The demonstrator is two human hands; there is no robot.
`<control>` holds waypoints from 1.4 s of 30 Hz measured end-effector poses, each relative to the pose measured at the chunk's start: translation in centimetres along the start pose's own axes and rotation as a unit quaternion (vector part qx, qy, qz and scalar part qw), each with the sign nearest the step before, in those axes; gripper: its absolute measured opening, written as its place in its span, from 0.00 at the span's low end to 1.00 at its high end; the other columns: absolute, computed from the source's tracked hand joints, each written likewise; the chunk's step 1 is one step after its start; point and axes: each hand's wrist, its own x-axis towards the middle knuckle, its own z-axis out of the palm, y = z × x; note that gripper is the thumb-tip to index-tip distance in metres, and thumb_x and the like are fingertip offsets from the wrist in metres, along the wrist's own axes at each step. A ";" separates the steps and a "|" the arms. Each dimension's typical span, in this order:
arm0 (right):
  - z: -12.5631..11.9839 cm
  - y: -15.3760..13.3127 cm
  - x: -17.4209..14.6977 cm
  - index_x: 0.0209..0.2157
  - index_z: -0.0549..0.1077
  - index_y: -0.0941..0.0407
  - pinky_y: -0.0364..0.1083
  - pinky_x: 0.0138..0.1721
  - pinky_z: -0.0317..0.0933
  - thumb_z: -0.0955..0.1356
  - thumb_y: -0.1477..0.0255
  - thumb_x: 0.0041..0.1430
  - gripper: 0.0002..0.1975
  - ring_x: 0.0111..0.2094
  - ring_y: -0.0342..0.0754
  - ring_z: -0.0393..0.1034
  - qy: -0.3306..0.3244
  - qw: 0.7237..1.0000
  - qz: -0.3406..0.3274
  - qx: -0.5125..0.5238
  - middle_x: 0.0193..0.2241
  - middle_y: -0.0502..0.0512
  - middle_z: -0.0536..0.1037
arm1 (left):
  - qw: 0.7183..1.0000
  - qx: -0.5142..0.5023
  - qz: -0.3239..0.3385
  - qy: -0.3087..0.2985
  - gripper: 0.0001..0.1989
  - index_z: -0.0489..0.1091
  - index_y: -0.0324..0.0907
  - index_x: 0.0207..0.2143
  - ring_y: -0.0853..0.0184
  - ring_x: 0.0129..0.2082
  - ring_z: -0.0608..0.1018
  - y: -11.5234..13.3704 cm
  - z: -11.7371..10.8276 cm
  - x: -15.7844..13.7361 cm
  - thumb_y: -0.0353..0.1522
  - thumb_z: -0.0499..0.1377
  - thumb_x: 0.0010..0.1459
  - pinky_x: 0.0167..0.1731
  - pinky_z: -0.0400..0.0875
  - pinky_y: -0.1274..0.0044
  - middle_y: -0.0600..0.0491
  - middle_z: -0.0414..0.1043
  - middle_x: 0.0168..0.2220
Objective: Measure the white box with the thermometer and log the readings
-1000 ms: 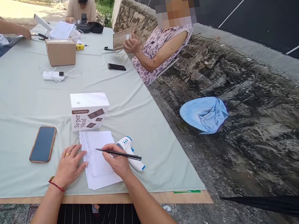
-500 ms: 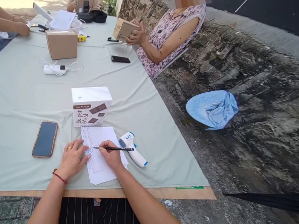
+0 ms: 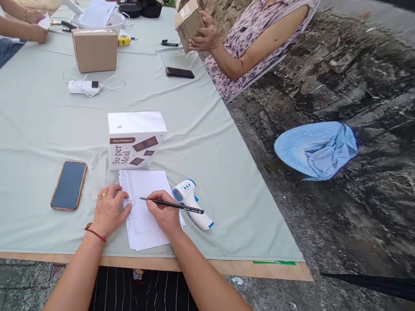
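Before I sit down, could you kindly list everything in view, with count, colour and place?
tablecloth: 1, pale green, over table
paper sheets: uncounted stack, white, near edge
pen or pencil: 1, black, over paper sheets
infrared thermometer: 1, white-blue, right of sheets
Super Meal box: 1, white-brown, beyond sheets
smartphones: 2, dark, left and far right
cabled device: 1, white, mid-table
cardboard boxes: 2, brown, one tabletop, one held
tape measure: 1, yellow, beside tabletop box
basket: 1, white, far end
hat: 1, light blue, right of table
co-workers: 3, white, beige, floral clothing, far half
left hand: 1, red bracelet, at sheets' left edge
right hand: 1, grip closed on pen or pencil
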 end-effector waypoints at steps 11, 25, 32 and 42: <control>0.5 0.1 -0.4 0.23 0.70 0.53 0.45 0.28 0.61 0.67 0.65 0.47 0.07 0.23 0.43 0.62 -0.031 0.998 0.011 -0.048 0.20 0.46 0.71 | 1.000 0.009 -0.003 -0.007 0.10 0.70 0.41 0.41 0.52 0.51 0.70 0.5 -0.1 0.1 0.34 0.61 0.57 0.53 0.66 0.59 0.43 0.69 0.50; 0.4 0.5 -0.5 0.25 0.69 0.52 0.46 0.30 0.62 0.66 0.64 0.49 0.07 0.25 0.45 0.64 -0.060 0.995 0.004 -0.079 0.21 0.47 0.72 | 1.000 -0.007 -0.006 0.002 0.08 0.70 0.43 0.39 0.54 0.52 0.71 0.8 0.0 0.1 0.34 0.61 0.57 0.55 0.65 0.60 0.44 0.69 0.49; 0.4 0.3 -0.5 0.24 0.68 0.52 0.46 0.30 0.62 0.66 0.65 0.49 0.06 0.24 0.44 0.63 -0.056 0.995 0.000 -0.086 0.21 0.46 0.71 | 1.000 -0.004 -0.008 0.001 0.08 0.70 0.43 0.39 0.54 0.52 0.71 0.8 -0.1 0.1 0.33 0.61 0.56 0.54 0.66 0.60 0.44 0.70 0.49; 0.4 0.2 -0.5 0.25 0.69 0.52 0.46 0.30 0.63 0.66 0.64 0.49 0.06 0.25 0.45 0.64 -0.037 0.996 0.008 -0.079 0.21 0.47 0.72 | 1.000 -0.011 -0.012 -0.004 0.08 0.70 0.43 0.39 0.54 0.52 0.71 0.8 -0.1 0.1 0.34 0.61 0.56 0.54 0.66 0.59 0.44 0.70 0.49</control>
